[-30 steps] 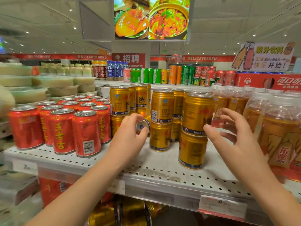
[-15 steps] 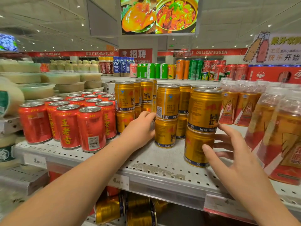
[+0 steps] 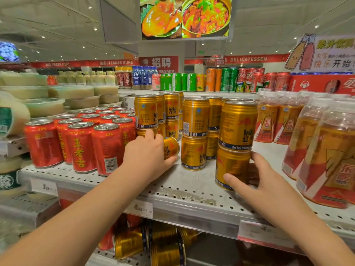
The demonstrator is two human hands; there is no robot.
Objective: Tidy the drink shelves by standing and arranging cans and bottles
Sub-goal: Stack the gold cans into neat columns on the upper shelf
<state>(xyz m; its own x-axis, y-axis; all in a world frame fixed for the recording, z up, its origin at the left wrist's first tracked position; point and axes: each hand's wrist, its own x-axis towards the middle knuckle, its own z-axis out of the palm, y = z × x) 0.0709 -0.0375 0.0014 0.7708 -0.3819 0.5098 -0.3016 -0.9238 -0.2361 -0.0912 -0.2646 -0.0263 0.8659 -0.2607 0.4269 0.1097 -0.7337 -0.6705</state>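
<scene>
Head view: nearest, low down, a few gold cans [image 3: 165, 244] lie on their sides on the lower rack. Above it runs the white perforated metal shelf [image 3: 192, 191]. The right hand [image 3: 255, 181] is wrapped round the lower gold Red Bull can [image 3: 231, 166] of a two-high stack at the shelf front, thumb on its face and fingers curled behind. The left hand [image 3: 148, 152] grips a small gold can [image 3: 171, 147] between the stacks. That can is tipped over, its long axis slanting, the free end pointing right. Red tin cans [image 3: 79, 146] stand upright to the left, and clear bottles of amber drink [image 3: 326, 150] to the right. Farther back stand green soda cans [image 3: 176, 81], and a food screen [image 3: 184, 17] hangs overhead.
</scene>
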